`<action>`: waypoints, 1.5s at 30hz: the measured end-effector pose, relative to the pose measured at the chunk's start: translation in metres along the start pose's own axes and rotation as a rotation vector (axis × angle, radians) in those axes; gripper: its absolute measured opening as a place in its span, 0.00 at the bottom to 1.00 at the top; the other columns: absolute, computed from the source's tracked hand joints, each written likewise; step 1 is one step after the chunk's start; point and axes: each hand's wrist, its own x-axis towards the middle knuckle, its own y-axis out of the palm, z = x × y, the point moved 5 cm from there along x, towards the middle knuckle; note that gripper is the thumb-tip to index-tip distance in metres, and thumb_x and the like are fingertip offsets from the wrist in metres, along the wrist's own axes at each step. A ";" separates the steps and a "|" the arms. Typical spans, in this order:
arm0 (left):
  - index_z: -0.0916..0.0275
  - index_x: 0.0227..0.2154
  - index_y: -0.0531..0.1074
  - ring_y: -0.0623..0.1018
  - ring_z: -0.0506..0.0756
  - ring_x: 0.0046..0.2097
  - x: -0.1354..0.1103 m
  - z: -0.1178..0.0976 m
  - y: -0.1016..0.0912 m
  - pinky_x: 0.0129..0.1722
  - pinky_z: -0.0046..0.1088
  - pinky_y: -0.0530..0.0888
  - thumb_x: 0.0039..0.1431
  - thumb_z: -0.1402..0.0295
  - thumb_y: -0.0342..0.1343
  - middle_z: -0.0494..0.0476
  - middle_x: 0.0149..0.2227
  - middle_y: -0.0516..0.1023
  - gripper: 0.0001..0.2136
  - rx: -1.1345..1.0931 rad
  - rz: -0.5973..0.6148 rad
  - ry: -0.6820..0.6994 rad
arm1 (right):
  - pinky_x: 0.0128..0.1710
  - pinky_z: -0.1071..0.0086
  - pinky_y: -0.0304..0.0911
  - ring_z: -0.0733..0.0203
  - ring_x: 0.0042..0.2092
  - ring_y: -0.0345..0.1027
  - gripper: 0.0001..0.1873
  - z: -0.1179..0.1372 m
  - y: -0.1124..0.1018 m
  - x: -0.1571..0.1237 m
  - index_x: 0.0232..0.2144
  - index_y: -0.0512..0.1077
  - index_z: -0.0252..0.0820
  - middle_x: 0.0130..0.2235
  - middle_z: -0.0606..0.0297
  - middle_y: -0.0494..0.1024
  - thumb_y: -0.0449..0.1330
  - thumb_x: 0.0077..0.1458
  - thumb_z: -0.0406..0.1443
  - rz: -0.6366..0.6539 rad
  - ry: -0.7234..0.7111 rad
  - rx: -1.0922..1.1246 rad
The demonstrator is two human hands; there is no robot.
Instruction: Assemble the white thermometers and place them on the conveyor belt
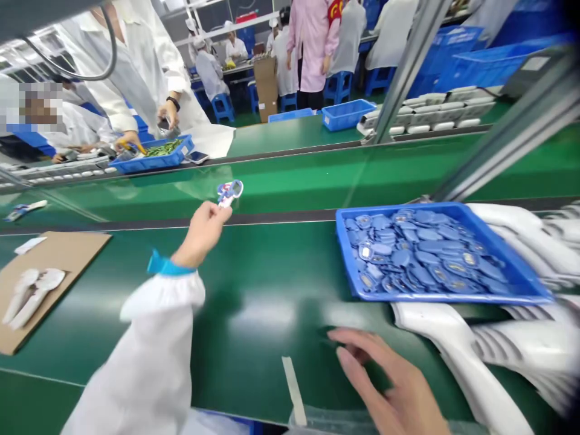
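We pinch a small blue-and-white plastic part (229, 193) in our left hand (202, 234), its long axis toward 2 o'clock; our right hand (389, 380) lies open, empty, nearer the blue tray of parts (444, 298) at 1 o'clock.

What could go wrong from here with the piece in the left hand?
The small blue-and-white part is pinched at one end by the left hand above the green conveyor belt, so it might slip and fall. The right hand could knock the blue tray, possibly spilling its heaped blue parts.
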 end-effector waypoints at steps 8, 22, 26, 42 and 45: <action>0.59 0.44 0.68 0.74 0.56 0.40 -0.298 -0.038 0.079 0.43 0.32 0.72 0.67 0.59 0.54 0.58 0.40 0.76 0.10 -0.510 0.614 0.126 | 0.32 0.69 0.66 0.61 0.33 0.68 0.29 0.006 0.022 0.002 0.38 0.72 0.42 0.32 0.64 0.74 0.54 0.60 0.61 0.122 0.235 0.463; 0.59 0.39 0.77 0.76 0.56 0.39 -0.267 -0.047 0.081 0.41 0.30 0.68 0.63 0.61 0.61 0.54 0.37 0.81 0.08 -0.415 0.750 0.135 | 0.46 0.62 0.73 0.54 0.50 0.74 0.20 -0.003 -0.032 -0.040 0.52 0.76 0.47 0.50 0.57 0.79 0.50 0.69 0.48 0.098 -0.104 0.061; 0.57 0.42 0.76 0.75 0.57 0.39 -0.275 -0.049 0.082 0.40 0.30 0.67 0.66 0.60 0.58 0.53 0.38 0.80 0.08 -0.386 0.743 0.170 | 0.37 0.65 0.67 0.58 0.40 0.72 0.16 0.008 -0.040 -0.032 0.37 0.77 0.47 0.38 0.63 0.79 0.53 0.69 0.45 -0.038 -0.138 -0.091; 0.65 0.46 0.73 0.74 0.53 0.36 -0.262 -0.028 0.092 0.37 0.29 0.71 0.57 0.56 0.64 0.58 0.37 0.77 0.20 -0.778 0.636 -0.263 | 0.31 0.61 0.51 0.52 0.35 0.68 0.20 -0.041 -0.066 -0.041 0.33 0.71 0.44 0.33 0.61 0.74 0.45 0.70 0.45 -0.327 -0.314 -0.935; 0.65 0.44 0.73 0.74 0.53 0.35 -0.264 -0.026 0.091 0.37 0.28 0.71 0.55 0.56 0.65 0.56 0.34 0.77 0.20 -0.809 0.623 -0.281 | 0.32 0.59 0.57 0.48 0.38 0.70 0.19 -0.049 -0.082 -0.049 0.45 0.72 0.41 0.42 0.53 0.77 0.49 0.68 0.48 -0.440 -0.304 -0.933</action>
